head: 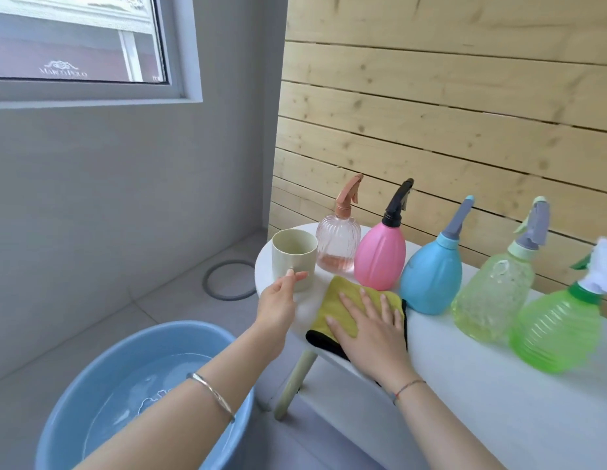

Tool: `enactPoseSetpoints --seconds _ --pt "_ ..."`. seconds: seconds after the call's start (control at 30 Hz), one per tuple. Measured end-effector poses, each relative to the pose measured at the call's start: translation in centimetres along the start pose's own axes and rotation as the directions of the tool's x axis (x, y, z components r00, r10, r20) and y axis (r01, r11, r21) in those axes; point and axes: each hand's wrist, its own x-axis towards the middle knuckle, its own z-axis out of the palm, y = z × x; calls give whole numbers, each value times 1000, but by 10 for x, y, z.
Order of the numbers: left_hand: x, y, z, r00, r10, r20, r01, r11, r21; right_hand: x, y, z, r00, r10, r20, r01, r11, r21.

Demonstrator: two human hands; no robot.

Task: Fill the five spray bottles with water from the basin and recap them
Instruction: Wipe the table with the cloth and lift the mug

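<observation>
Several capped spray bottles stand in a row on a white bench (471, 378): a clear pink one (337, 244), an opaque pink one (380, 256), a blue one (431, 279), a pale yellow-green one (492, 296) and a bright green one (556, 330). A cream cup (293, 256) stands upright at the bench's left end, and my left hand (278, 301) pinches its near side. My right hand (369, 325) lies flat, fingers spread, on a yellow cloth (339, 300). A blue basin (132, 388) with water sits on the floor at lower left.
A wooden slat wall (448, 113) runs close behind the bottles. A grey ring (229, 279) lies on the tiled floor beyond the bench end. A window is at upper left, and a bench leg (295, 381) stands beside the basin.
</observation>
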Motion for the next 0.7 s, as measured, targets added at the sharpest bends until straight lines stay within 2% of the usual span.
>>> enactPoseSetpoints --seconds 0.33,0.43,0.5,0.57,0.6,0.63,0.67,0.7 --pt "3 3 9 994 -85 -63 86 996 7 1 -1 0 1000 25 -18 -24 999 35" --pt "0 5 8 992 -74 -106 79 996 43 1 2 -3 999 6 -37 0 987 160" --pt "-3 1 10 977 42 -211 -18 993 115 3 9 -7 997 -14 -73 30 977 213" --pt "-13 -4 14 907 341 -247 -269 920 284 5 21 -9 997 -52 -63 62 985 162" --pt "-18 -6 17 855 494 -160 -412 833 369 5 26 -9 997 -68 -39 73 988 135" --pt "-21 -9 22 813 582 -17 -519 739 430 6 29 -9 997 -80 -15 81 991 108" --pt "-23 -13 27 788 598 146 -585 655 478 6 31 -8 996 -88 2 88 993 80" --pt "-21 -18 34 780 550 298 -615 585 529 5 31 -8 996 -92 12 91 994 56"
